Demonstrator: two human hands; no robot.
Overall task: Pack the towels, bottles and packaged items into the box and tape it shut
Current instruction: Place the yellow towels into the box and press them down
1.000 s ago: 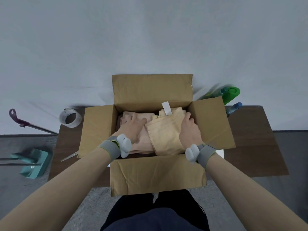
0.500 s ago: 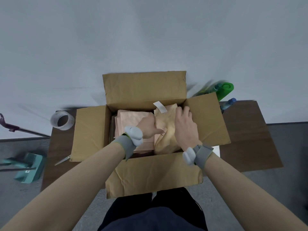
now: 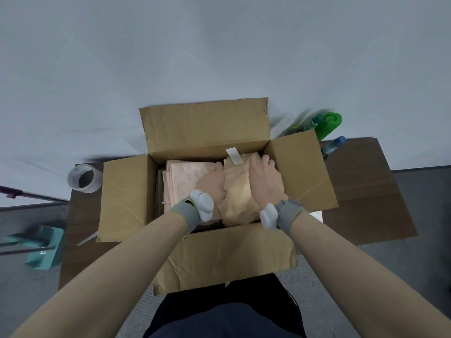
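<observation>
An open cardboard box (image 3: 127,198) stands on the dark table with its four flaps spread. Inside lie a pink towel (image 3: 183,179) on the left and a tan towel (image 3: 238,191) with a white tag on the right. My left hand (image 3: 211,185) presses against the tan towel's left edge, its fingers tucked down between the two towels. My right hand (image 3: 264,179) lies flat on the tan towel's right side, fingertips at the box's far right corner. Green bottles (image 3: 325,124) and a blue-capped bottle (image 3: 335,145) stand behind the right flap.
A roll of clear tape (image 3: 84,179) sits at the table's back left corner. Scissors (image 3: 87,239) poke out from under the left flap. A teal dustpan (image 3: 42,245) and a broom handle lie on the floor to the left. A white packaged item (image 3: 317,214) shows under the right flap.
The tan towel has been pushed to the right side of the box and squeezed narrower. My left hand moved right from the pink towel to the tan towel's edge.
</observation>
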